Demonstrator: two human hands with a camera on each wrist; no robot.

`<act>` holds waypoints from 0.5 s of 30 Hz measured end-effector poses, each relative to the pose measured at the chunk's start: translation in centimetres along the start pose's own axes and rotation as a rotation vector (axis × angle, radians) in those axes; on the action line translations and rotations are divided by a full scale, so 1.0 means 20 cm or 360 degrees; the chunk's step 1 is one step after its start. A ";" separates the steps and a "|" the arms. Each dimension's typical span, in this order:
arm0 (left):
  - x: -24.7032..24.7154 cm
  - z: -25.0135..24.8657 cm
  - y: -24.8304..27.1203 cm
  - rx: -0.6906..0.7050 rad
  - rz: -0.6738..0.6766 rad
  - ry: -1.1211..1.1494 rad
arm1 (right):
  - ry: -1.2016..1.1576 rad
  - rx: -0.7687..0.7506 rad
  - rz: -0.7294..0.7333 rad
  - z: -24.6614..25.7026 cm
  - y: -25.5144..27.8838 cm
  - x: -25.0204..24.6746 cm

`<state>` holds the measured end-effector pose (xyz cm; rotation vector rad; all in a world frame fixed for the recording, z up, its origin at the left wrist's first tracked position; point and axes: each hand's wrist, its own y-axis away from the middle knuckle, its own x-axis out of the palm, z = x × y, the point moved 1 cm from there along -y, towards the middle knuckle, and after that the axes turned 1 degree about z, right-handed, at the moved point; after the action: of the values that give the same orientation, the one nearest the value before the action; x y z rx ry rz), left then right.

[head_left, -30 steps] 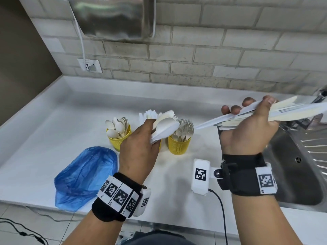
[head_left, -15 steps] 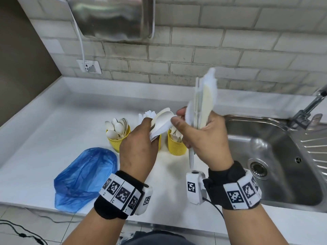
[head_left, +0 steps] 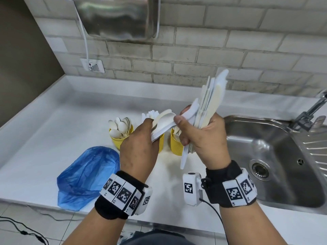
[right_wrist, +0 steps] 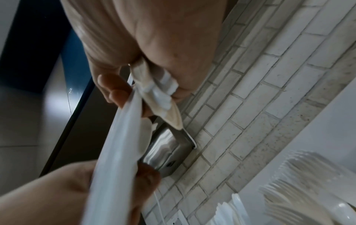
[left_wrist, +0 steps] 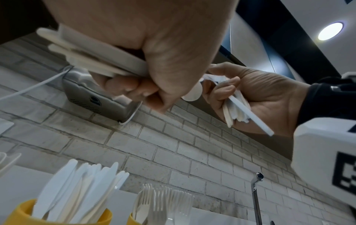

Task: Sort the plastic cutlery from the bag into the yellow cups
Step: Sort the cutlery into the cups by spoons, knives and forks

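My left hand point(head_left: 152, 133) grips a few white plastic spoons point(head_left: 163, 120), bowls pointing right. Close beside it, my right hand point(head_left: 187, 129) holds a bundle of white and cream plastic knives point(head_left: 210, 99) upright; its thumb lies against the spoon tips. One knife handle point(head_left: 184, 156) hangs below the fist. Behind the hands stand three yellow cups: the left cup point(head_left: 119, 141) holds spoons, the middle cup point(head_left: 161, 142) knives, the right cup point(head_left: 176, 145) forks. The left wrist view shows the knife cup point(left_wrist: 17, 213) and the forks point(left_wrist: 163, 201) from below. The blue bag point(head_left: 85, 174) lies crumpled at front left.
A steel sink point(head_left: 265, 152) with a tap point(head_left: 311, 112) fills the counter's right side. A metal hand dryer point(head_left: 116, 16) and a socket point(head_left: 92, 65) hang on the brick wall. The white counter point(head_left: 53, 131) ends near my waist. Cables point(head_left: 23, 232) trail on the floor.
My right hand swung left from over the sink and turned its knife bundle from lying level to upright, ending against the left hand's spoons. The left hand barely moved.
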<state>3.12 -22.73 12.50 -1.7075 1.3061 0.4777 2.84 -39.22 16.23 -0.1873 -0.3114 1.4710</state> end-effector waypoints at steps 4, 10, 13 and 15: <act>0.00 0.00 0.00 0.0020 -0.0016 0.0018 | -0.0028 0.0025 -0.0064 -0.02 0.02 0.03; 0.00 0.03 0.00 0.0044 -0.0025 0.0016 | -0.0712 -0.0033 -0.0302 0.05 -0.05 -0.05; 0.00 0.04 0.01 0.0159 -0.0059 0.0101 | -0.0973 0.0021 -0.0507 0.08 -0.07 -0.10; 0.01 0.04 0.01 0.0233 -0.0042 0.0130 | -0.1112 0.0087 -0.0622 0.08 -0.09 -0.14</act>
<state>3.17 -22.12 11.81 -1.6342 1.3416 0.2919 3.77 -42.25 18.06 0.4260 -0.8205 1.1117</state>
